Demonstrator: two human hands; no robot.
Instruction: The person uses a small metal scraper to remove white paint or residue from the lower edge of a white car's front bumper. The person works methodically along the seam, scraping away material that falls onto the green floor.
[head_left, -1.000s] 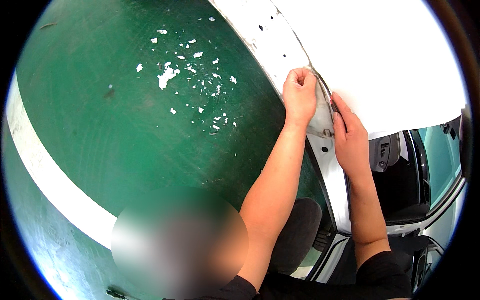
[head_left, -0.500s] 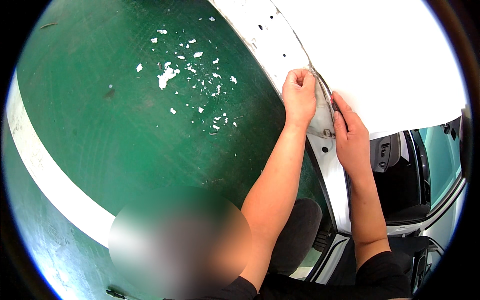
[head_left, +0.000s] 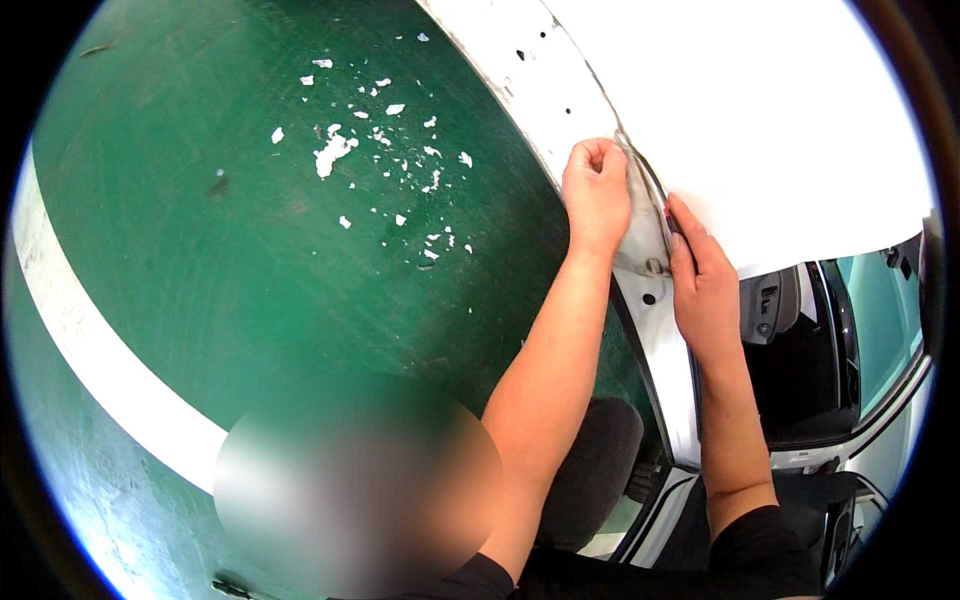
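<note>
My left hand (head_left: 597, 195) is closed, its fingers curled together at the edge of a white car body panel (head_left: 568, 140). Whatever it pinches is hidden. A thin dark strip (head_left: 652, 180) curves along the seam from beside these fingers to my right hand (head_left: 707, 290). Between the thumb and fingers of the right hand is a slim dark piece with a bit of red (head_left: 668, 211); I cannot tell whether it is part of the strip or a tool. A greyish, smeared patch (head_left: 640, 240) of the panel lies between the hands.
White flakes (head_left: 335, 153) are scattered on the green floor (head_left: 250, 290) to the left. A broad white sheet or panel (head_left: 780, 130) spreads at the upper right. Below it is an open car interior (head_left: 790, 380) with dark trim. A white line (head_left: 90, 320) curves across the floor.
My right hand has slid slightly nearer to me along the seam, with more of the dark strip showing ahead of it. The left hand has barely moved, slightly left.
</note>
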